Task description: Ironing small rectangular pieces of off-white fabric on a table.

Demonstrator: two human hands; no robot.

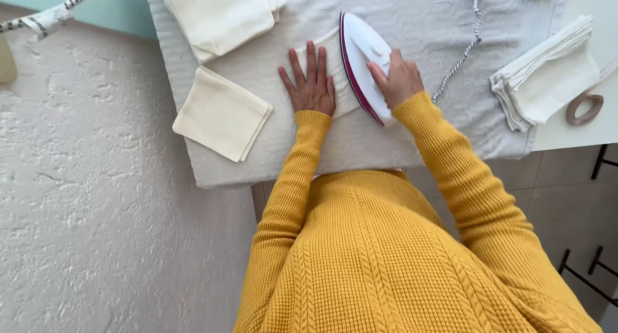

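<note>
My right hand point(400, 78) grips the handle of a white iron with a dark red rim point(360, 53), which rests on a small cream cloth point(338, 62) spread on the padded grey ironing surface point(418, 17). My left hand point(310, 82) lies flat, fingers apart, on the left part of that cloth, just beside the iron. The iron's black-and-white braided cord point(465, 46) runs up and away to the right. Both arms wear yellow knitted sleeves.
A folded cream cloth point(222, 114) lies at the left near the board's front edge. A pile of folded cloths point(222, 14) sits at the back left, another stack point(547, 75) at the right beside a brown ring-shaped object point(584, 109). A rough white wall is left.
</note>
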